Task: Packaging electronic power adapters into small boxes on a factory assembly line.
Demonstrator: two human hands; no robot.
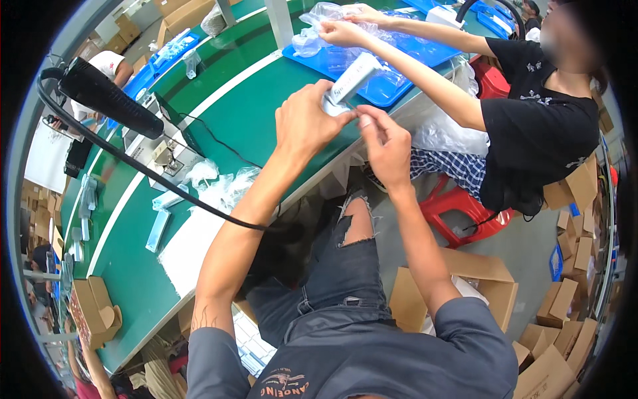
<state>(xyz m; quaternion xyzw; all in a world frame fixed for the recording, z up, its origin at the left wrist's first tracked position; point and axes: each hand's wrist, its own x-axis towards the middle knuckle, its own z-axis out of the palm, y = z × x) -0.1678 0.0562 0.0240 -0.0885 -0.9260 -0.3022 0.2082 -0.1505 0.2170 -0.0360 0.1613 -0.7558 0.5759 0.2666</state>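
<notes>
My left hand [304, 121] is wrapped round a small white and pale blue carton [357, 77], holding it tilted above the table's edge. At the carton's near end, the thumb and fingers of my right hand [389, 145] are pinched together close to my left thumb. What lies between those right fingertips is too small to make out. Two similar pale blue cartons [157, 230] lie on the green table [123, 279] left of my left forearm, beside crumpled clear plastic bags [229, 189].
A co-worker [538, 126] on a red stool [452, 216] handles clear plastic over a blue tray [382, 93] at right. A black flexible-necked device [109, 96] and a metal machine [163, 156] stand at left. Open cardboard boxes [485, 266] are on the floor; another [93, 312] stands on the table.
</notes>
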